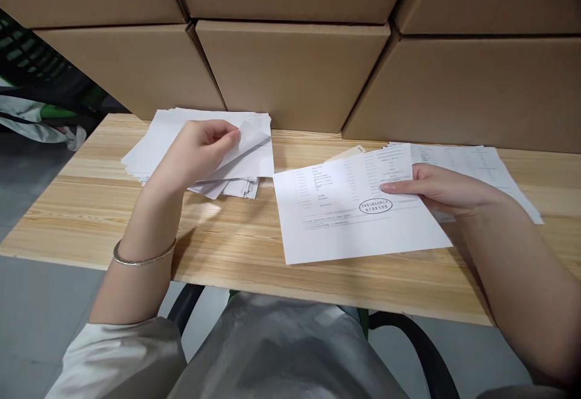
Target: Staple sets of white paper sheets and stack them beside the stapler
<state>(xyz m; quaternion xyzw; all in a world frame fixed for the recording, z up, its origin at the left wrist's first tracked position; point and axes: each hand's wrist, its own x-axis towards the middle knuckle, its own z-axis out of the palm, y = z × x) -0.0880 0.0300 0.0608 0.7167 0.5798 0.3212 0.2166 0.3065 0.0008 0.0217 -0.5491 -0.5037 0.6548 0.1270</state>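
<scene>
My left hand (211, 145) is closed in a pinch on the lifted corner of a sheet of paper (249, 137), on top of a loose stack of papers (170, 129) at the left. Uneven sheet edges stick out from beneath the stack's front. My right hand (442, 188) grips a printed sheet (331, 223) by its right side, thumb on top. That sheet carries rows of small print and an oval black stamp, and is held tilted above the table. Behind the right hand lies another pile of printed papers (476, 160), partly covered by the hand and the held sheet.
Stacked cardboard boxes (290, 72) form a wall along the back of the wooden table (227, 247). A small beige item (347, 153) shows partly behind the held sheet. Black chair armrests (417, 344) stand below the front edge. A dark crate and cloth are at far left.
</scene>
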